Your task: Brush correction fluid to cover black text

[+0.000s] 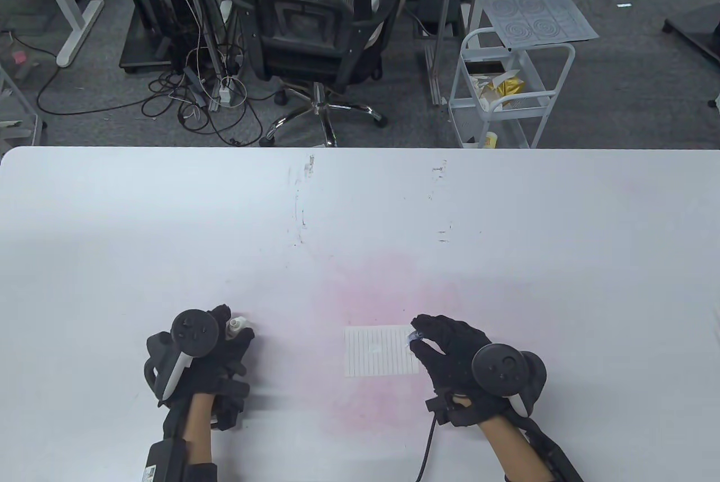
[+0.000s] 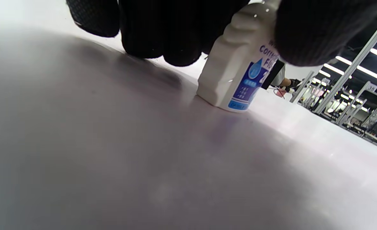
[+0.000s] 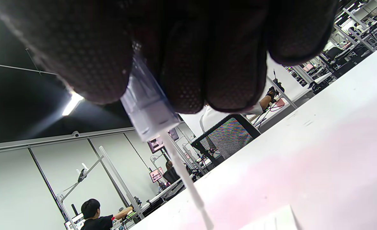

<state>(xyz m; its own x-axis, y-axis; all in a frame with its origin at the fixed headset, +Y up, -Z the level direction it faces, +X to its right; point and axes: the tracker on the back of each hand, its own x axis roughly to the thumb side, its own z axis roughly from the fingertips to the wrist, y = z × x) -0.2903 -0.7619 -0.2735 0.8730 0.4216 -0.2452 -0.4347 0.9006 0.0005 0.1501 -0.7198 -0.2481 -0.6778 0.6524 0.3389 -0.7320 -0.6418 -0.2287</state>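
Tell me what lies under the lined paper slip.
The lined paper slip lies flat on the white table, over a pink-stained patch. The right hand overlaps its right edge; the surface directly beneath is covered.

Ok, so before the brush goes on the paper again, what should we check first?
1. Bottle standing on the table: ok, upright, the left hand grips it.
2. Bottle open: ok, its bare neck shows in the table view.
3. Brush cap held firm: ok, the right hand pinches it, brush stem pointing down.
4. Brush over the paper: ok, at its right edge.
5. Fluid on the brush tip: cannot tell, the tip runs out of the wrist view.
6. Black text left to cover: cannot tell, only ruled lines and a white blot near the middle show.
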